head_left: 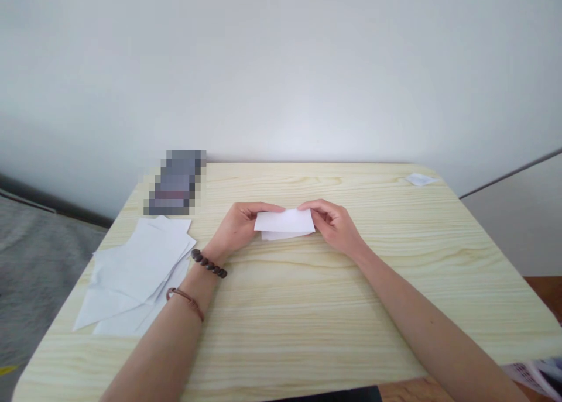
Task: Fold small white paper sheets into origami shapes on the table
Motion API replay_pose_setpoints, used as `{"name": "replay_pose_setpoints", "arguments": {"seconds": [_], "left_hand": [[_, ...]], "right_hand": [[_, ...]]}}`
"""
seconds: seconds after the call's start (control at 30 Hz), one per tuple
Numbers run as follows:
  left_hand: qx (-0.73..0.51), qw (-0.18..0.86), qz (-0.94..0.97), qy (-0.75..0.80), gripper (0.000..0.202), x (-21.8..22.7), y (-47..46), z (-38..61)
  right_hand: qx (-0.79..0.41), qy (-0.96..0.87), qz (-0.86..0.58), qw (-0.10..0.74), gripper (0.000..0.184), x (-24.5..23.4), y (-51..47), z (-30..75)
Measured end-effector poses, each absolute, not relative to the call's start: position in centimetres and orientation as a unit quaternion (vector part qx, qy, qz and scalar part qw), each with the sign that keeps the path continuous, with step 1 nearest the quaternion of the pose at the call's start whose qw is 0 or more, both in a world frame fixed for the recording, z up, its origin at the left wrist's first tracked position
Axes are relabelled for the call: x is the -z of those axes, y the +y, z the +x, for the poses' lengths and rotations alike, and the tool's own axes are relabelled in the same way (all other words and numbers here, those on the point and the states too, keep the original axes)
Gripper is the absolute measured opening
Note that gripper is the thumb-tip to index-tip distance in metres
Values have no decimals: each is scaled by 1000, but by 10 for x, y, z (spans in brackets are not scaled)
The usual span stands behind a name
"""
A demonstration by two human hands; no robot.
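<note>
A small folded sheet of white paper is held between my two hands above the middle of the table. Its upper layer overlaps a second layer that shows just below it. My left hand grips the paper's left end, with the index finger along the top edge and the thumb hidden behind or beneath. At the right end, my right hand pinches the paper, its index finger on the top edge. A dark bead bracelet and a brown cord bracelet circle my left wrist and forearm.
Loose white sheets lie in a spread pile on the left of the wooden table. Behind them is a blurred dark flat object. A small folded white paper rests at the far right corner. A white wall stands behind.
</note>
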State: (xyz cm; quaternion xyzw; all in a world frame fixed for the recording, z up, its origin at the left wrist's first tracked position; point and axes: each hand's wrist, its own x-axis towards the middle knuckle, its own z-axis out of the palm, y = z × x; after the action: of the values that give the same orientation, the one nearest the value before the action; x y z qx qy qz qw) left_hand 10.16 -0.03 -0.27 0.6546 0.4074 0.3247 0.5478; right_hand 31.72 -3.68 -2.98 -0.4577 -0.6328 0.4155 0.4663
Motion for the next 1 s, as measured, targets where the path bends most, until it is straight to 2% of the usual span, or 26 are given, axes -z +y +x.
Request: {"name": "replay_pose_setpoints", "arguments": {"seconds": [0.2,0.53,0.73,0.9,1.0], "left_hand": [[-322,544,662,402,23,-1,1,102],[-307,592,635,388,22,-4,2,96],[-303,573,646,404,18,-1,4,95],[-312,540,655,427,17,2,3,97],[-325,537,643,439,23,3,4,97]], "right_hand": [[-355,-680,-467,440,29,28,-35,320],[-359,-687,-471,422,33,27,-34,323],[-387,-665,-458,446,28,30,-34,322],[-387,-682,-447,430,30,27,-36,322],[-376,-690,-456,418,32,23,-37,323]]}}
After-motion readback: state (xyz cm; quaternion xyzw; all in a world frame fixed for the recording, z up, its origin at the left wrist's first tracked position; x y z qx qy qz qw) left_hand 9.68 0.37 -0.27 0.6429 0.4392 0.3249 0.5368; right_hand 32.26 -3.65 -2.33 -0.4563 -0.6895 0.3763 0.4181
